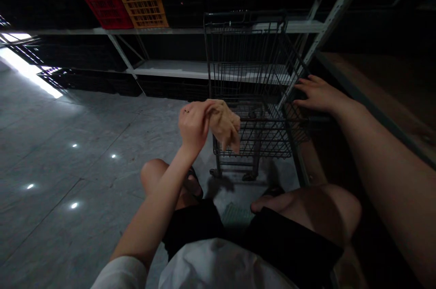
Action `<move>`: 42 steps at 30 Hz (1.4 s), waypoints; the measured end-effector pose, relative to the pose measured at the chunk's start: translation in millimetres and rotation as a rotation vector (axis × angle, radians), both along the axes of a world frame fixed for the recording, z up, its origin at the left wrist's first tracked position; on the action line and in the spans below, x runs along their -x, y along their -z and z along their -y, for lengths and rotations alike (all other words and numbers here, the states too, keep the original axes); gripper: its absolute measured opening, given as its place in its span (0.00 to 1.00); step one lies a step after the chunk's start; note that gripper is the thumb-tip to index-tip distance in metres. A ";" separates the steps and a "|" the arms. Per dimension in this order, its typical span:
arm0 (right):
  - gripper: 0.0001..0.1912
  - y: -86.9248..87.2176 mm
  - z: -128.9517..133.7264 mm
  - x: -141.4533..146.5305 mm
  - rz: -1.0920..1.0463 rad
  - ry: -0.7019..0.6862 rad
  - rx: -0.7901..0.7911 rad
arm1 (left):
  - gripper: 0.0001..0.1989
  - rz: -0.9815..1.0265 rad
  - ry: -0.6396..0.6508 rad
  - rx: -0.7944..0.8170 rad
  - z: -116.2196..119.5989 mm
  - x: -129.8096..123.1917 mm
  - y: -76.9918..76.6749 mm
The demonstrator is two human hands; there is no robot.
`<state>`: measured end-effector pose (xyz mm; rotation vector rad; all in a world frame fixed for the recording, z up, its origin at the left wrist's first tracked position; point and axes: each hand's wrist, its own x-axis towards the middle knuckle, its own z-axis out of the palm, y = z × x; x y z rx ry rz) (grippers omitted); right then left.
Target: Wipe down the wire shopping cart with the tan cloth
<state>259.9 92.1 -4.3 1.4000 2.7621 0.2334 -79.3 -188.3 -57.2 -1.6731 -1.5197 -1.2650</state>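
Observation:
My left hand [195, 124] is closed on a crumpled tan cloth [223, 125], which hangs from the fingers to the right. Behind the cloth stands a dark wire shopping cart [252, 137], its basket facing me. My right hand [318, 94] reaches to the cart's right side, fingers spread and palm down. Its fingertips are at the upper side rail of the cart; whether they touch it I cannot tell. Nothing shows in that hand.
Metal shelving [170, 71] runs along the back, with a red crate [107, 5] and an orange crate [141, 1] on it. A wooden-sided platform [381, 80] borders the right. Grey tiled floor [68, 171] spreads to the left. My knees are bent on either side below.

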 end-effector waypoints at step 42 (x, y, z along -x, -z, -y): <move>0.23 -2.6 7.9 1.3 -0.081 0.079 0.077 | 0.23 0.073 0.232 0.215 9.8 -15.0 -1.4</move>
